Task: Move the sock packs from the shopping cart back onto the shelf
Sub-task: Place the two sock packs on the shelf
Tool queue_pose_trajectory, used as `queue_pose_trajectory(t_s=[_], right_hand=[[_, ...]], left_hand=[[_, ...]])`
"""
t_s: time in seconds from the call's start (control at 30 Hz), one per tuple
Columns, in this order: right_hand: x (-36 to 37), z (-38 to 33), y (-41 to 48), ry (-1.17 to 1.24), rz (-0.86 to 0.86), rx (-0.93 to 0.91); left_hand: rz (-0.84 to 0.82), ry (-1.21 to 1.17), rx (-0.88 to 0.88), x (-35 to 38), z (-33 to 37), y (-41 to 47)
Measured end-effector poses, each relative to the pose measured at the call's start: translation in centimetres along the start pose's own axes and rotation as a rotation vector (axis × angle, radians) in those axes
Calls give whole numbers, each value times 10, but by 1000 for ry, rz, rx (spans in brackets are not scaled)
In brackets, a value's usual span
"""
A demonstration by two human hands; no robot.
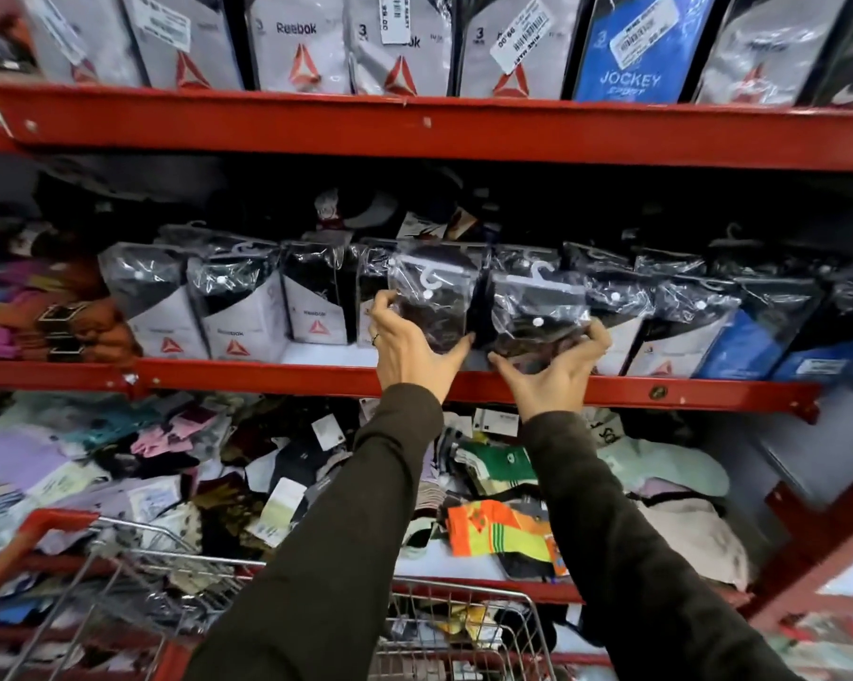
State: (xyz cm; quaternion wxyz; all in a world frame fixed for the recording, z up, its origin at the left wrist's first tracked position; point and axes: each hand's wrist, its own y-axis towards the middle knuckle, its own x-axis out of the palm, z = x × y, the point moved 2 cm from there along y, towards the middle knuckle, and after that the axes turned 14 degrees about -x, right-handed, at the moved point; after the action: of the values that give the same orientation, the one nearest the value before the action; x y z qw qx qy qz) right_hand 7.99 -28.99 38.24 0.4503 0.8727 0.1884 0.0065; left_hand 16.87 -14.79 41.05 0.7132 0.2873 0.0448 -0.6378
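Background: red metal shelving (414,130) in a shop is filling the view, with three levels of sock goods.
Sock packs in the hands: two clear plastic packs of dark socks are standing at the front of the middle shelf (267,378), side by side, inside the row of other packs.
Left pack: the left sock pack (432,297) is upright, with a white hook at the top.
Right pack: the right sock pack (537,312) is just beside it and is leaning a little to the right.
Left hand: the left hand (410,351) is gripping the left pack, fingers on its left edge and thumb under its lower right part; a ring is showing on one finger.
Right hand: the right hand (552,380) is gripping the right pack from below, thumb at the lower left, fingers curled around the lower right corner.
Neighbours: white Reebok packs (238,326) are standing to the left, blue packs (739,346) to the right.
Upper shelf: bigger Reebok packs and one blue Jockey pack (631,46) are standing in a row.
Lower shelf: loose socks (503,528) of many colours are lying in a heap.
Shopping cart: the red wire shopping cart (134,577) is standing below the arms; I cannot tell clearly what is in it.
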Motion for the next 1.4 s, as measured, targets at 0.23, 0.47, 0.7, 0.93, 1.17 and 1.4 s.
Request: queue_pose_trajectory(t_s=[0.23,0.47,0.7,0.93,1.17,1.4], right_hand=[[10,7,-4,-231,-76,36],[-2,-8,-23,-302,1,97],[-11,-1,-141,-281,-64,187],[6,19,-328,-395,-643,488],[37,30,-483,-402,-1412,733],[74,39,-569,-562,-1650,765]], left_hand=[[-36,192,-38,25,-7,-7],[-127,102,55,12,-20,-20],[-226,100,154,-14,-136,-99],[-467,359,-338,-62,-317,-189],[-634,590,-927,-81,-456,-268],[-705,793,-1084,-66,-538,-283]])
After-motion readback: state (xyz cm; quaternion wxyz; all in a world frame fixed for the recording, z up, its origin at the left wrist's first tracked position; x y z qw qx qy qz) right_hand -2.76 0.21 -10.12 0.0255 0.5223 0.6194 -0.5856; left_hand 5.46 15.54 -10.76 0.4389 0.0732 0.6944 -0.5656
